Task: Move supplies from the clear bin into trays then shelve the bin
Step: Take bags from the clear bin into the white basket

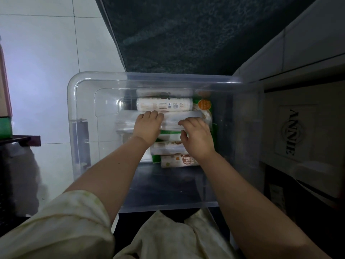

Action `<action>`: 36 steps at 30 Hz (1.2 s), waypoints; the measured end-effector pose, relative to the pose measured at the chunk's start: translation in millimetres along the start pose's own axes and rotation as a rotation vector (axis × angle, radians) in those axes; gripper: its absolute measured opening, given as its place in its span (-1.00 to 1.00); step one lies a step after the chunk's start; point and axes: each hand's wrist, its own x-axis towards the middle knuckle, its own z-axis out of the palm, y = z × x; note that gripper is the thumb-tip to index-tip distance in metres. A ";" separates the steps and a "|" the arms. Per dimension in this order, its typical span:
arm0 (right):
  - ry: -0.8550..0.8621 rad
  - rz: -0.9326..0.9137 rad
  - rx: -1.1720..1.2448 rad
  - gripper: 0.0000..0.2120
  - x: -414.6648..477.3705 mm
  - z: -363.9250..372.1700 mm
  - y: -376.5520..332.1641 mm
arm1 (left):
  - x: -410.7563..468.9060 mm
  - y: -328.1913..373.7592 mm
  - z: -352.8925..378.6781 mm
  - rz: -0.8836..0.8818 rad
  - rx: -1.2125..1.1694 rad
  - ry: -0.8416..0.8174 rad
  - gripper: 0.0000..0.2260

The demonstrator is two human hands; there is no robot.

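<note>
Sleeve (61, 227): cream fabric, nearest the lens
Left hand (147, 126): inside the clear bin (78, 109), fingers curled over a translucent packet (173, 118)
Right hand (197, 137): fingers spread, gripping the same packet
Bin: on the floor, holding a white roll (164, 104) and green packs (203, 105)
Right: "ANNIE" carton (293, 131)

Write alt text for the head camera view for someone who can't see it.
Both hands reach into a clear bin on the floor, the left hand and right hand resting on a translucent pack atop stacked packaged supplies.
</note>
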 end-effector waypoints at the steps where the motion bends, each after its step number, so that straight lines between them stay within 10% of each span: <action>1: 0.004 -0.005 0.002 -0.70 -2.0 -7.5 -2.8 | -0.6 2.5 -6.6 -0.013 -0.015 0.006 -0.58; 19: 0.422 0.141 -0.121 -0.73 -122.3 -163.7 -125.2 | -144.2 61.1 -228.0 0.201 -0.235 0.425 -0.82; 36: 1.012 0.824 0.000 -0.59 -406.4 -188.7 -175.1 | -306.1 271.5 -255.8 0.970 -0.494 0.083 -0.90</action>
